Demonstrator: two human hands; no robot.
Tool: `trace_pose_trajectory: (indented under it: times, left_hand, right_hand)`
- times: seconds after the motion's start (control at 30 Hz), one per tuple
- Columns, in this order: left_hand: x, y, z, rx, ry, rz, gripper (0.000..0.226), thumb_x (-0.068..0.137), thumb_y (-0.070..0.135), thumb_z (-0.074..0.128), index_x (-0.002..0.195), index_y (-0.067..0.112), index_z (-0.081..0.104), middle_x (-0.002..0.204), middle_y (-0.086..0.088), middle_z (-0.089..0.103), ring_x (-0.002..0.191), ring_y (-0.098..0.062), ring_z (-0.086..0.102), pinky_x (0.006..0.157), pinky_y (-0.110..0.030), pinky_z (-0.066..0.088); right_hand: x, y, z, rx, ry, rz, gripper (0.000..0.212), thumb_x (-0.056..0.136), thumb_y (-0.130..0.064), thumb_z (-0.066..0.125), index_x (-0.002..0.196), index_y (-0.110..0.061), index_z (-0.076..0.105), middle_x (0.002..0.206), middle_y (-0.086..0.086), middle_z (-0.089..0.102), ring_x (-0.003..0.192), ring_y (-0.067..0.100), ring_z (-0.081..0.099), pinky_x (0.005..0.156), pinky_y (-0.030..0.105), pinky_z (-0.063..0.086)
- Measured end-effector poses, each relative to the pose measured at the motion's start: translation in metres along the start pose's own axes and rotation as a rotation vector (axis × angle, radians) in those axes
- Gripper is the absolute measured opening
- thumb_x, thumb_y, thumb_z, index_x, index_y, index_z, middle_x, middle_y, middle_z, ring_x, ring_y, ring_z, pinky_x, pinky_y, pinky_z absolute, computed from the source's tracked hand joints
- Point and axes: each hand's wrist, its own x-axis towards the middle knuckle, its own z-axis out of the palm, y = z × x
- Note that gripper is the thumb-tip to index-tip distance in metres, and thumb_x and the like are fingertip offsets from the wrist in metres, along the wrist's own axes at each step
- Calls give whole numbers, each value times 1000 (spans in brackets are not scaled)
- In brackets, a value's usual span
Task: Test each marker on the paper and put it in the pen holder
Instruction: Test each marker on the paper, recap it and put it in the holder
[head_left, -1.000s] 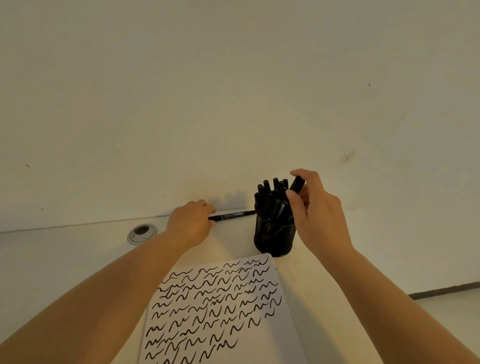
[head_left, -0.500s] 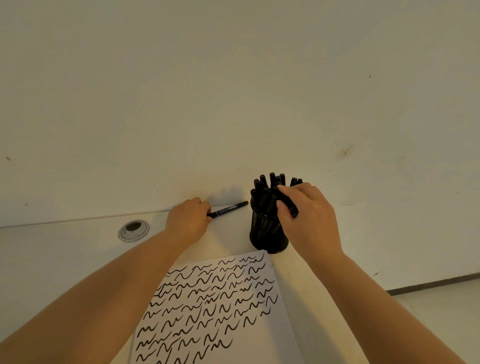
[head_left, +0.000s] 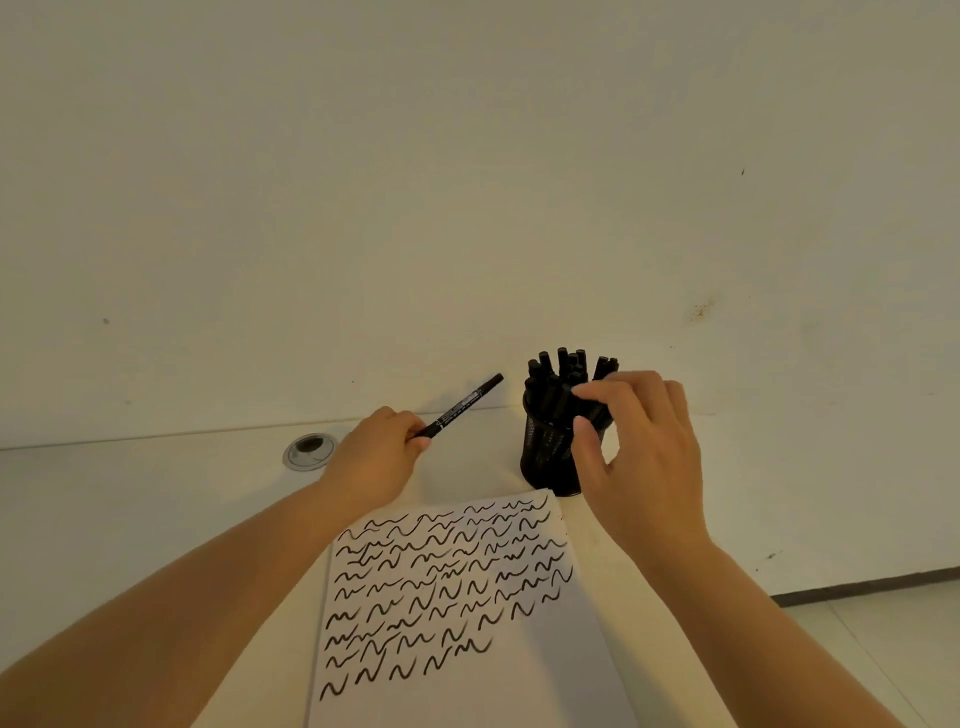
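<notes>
A black mesh pen holder (head_left: 545, 457) packed with several black markers (head_left: 563, 371) stands on the white desk near the wall. My right hand (head_left: 639, 457) hovers at its right side, fingers apart and curled near the rim, with nothing in them. My left hand (head_left: 376, 460) grips one end of a black marker (head_left: 462, 405), lifted off the desk and pointing up and right toward the holder. A white paper (head_left: 561, 649) covered with rows of black squiggles lies in front, below both hands.
A round grey cable grommet (head_left: 310, 451) sits in the desk left of my left hand. The pale wall rises right behind the holder. The desk's right edge and the floor (head_left: 883, 623) show at lower right.
My right hand has let a marker drop into the holder and pulled its fingers back. My left hand has lifted the lying marker and tilted its free end upward.
</notes>
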Motion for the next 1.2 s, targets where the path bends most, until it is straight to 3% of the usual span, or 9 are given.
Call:
trace_pose_trajectory:
  times: [0.13,0.27,0.47,0.6,0.7,0.8,0.87,1.0,1.2]
  left_hand:
    - [-52,15,-16,-257,40,43,22,93,29,47,112,22,56,103,6,53,90,-7,51,75,-19,36]
    - [-104,31,-18,-360,29,134,12,91,31,49,101,33,54,96,20,51,88,7,51,70,-8,39]
    - [-153,37,-13,-434,-21,203,13,87,30,55,91,43,52,90,18,51,89,5,50,73,-10,41]
    - [-170,35,-16,-549,-31,112,19,78,28,68,75,42,55,79,16,57,74,5,54,64,-10,42]
    - [-179,32,-22,-617,-200,30,13,79,35,64,68,39,58,63,21,57,60,3,50,59,-10,39]
    - [-189,35,-29,-787,-448,-18,26,91,34,48,68,31,59,54,16,52,53,-4,48,56,-13,40]
    - [-194,36,-32,-878,-493,-37,30,95,31,40,71,24,57,52,13,46,48,-6,44,53,-14,38]
    - [-197,37,-29,-838,-451,-2,30,97,25,37,74,19,56,49,12,40,45,-7,41,54,-15,35]
    - [-201,41,-21,-613,-182,20,29,93,30,43,65,29,49,45,12,41,44,-6,35,50,-24,30]
  right_hand:
    - [-26,-20,-2,216,-249,251,12,87,-24,53,83,-25,64,72,-15,59,71,5,53,59,18,39]
    - [-50,-38,-1,484,-419,495,11,87,-38,51,82,-36,60,69,-8,62,62,0,53,53,9,40]
    - [-82,-64,-5,664,-482,560,28,90,-33,49,70,-18,62,56,-5,58,48,5,44,50,18,38]
    - [-96,-76,-11,794,-464,560,24,92,-26,47,77,-26,65,58,-5,62,50,2,49,51,15,41]
    - [-106,-83,-13,943,-446,607,27,94,-21,42,80,-22,65,59,-2,63,52,7,52,50,19,43]
    - [-112,-87,-14,1102,-432,672,29,95,-19,38,81,-16,63,59,1,62,54,12,52,50,22,43]
    - [-114,-89,-14,1123,-475,668,26,95,-18,40,82,-15,63,58,-1,61,54,12,52,51,21,43]
    - [-118,-96,-12,1044,-561,607,23,93,-13,45,79,-13,63,52,-4,59,53,3,50,53,16,42]
    - [-120,-102,-6,921,-406,657,25,93,-21,48,73,-20,63,45,-12,47,48,-1,43,53,8,38]
